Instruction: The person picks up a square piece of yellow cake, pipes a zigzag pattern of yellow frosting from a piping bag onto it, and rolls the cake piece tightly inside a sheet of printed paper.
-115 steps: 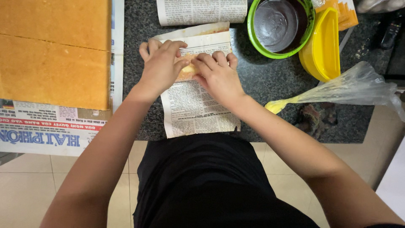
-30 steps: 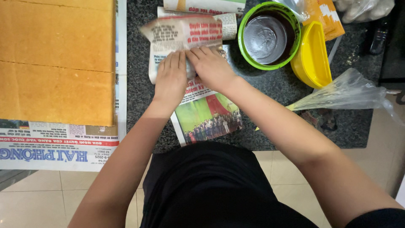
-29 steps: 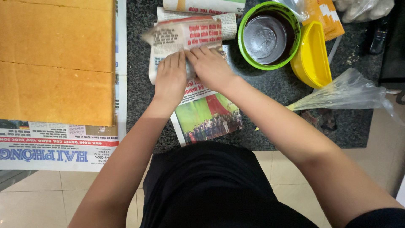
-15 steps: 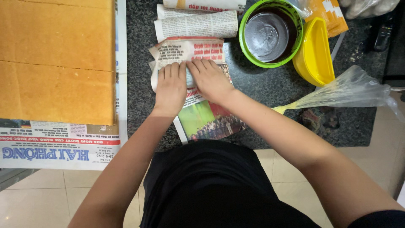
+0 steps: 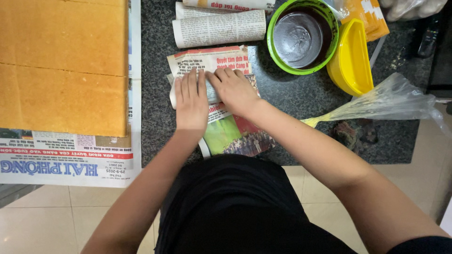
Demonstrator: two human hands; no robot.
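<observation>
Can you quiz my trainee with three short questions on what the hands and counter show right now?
1. True or false: both hands press flat on the newspaper roll.
2. Which lies nearest the right hand? A green bowl B piping bag C sponge sheet
3. What colour is the scraper beside the bowl?

Key: 1 true, the left hand too. 2 A. 3 yellow.

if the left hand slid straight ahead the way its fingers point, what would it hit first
Probably the rolled newspaper bundle lying crosswise beyond the sheet that the left hand presses; depth is hard to judge from above.
</observation>
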